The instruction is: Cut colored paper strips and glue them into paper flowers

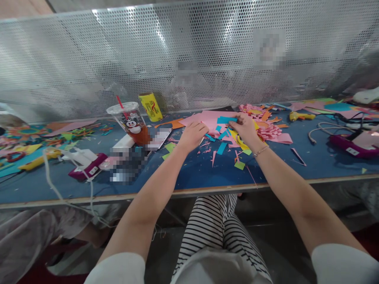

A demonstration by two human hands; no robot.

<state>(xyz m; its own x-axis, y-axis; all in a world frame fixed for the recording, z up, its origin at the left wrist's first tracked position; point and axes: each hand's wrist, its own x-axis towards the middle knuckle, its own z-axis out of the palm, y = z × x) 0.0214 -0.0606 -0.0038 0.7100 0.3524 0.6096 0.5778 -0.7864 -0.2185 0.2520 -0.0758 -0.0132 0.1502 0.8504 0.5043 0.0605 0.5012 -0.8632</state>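
Note:
My right hand (243, 125) pinches the end of a blue paper strip (225, 120) above the scrap pile. To its left, my left hand (194, 135) lies palm down at the edge of the pink paper sheets (209, 120); its fingertips are bent and whatever lies under them is hidden. Small blue pieces (222, 148), green squares (239, 165) and pink shreds lie between and in front of my hands. Yellow paper (237, 139) is partly covered by my right wrist. Pink fringed paper flowers (270, 132) sit just right of that wrist.
Left of my arm stand a drink cup (136, 126) with a red straw and a yellow can (151, 107). Purple power strips (89, 167) with cables lie on both sides. A yellow glue gun (301, 116) rests at right. A perforated metal screen (207, 47) closes off the table's back.

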